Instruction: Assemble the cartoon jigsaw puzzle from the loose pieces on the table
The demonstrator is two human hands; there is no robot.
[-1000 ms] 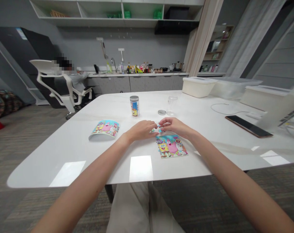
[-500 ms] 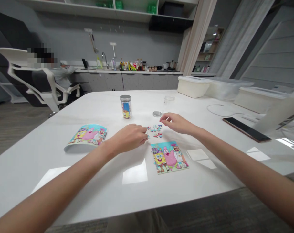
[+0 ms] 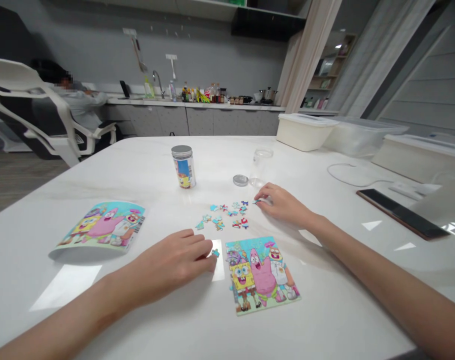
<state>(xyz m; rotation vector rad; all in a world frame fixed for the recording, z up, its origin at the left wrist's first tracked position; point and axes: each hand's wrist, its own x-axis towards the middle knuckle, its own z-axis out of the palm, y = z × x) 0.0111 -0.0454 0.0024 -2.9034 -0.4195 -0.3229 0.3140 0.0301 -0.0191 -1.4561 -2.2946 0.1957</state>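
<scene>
My left hand [image 3: 184, 257] is closed near the table's front, with a small teal jigsaw piece [image 3: 216, 253] at its fingertips. Further off, my right hand [image 3: 278, 204] pinches another small jigsaw piece [image 3: 256, 202], mostly hidden by the fingers. Between the hands lie several loose jigsaw pieces [image 3: 218, 223] in blue, white and red. A square cartoon picture card [image 3: 265, 275] lies flat just right of my left hand; a bit of blue shows at its left edge. On the left, a curled sheet [image 3: 103, 225] carries the same picture.
Behind the pieces stand a lidded jar [image 3: 184, 167] with a cartoon label, a loose metal lid [image 3: 240, 180] and an open clear jar [image 3: 261, 167]. A phone [image 3: 402, 213], a white cable and storage boxes [image 3: 306, 132] are on the right. A person sits at the far left.
My left hand has drawn back toward me, uncovering more loose pieces, with a piece at its fingertips. My right hand stays by the pieces' right side. The camera view has shifted.
</scene>
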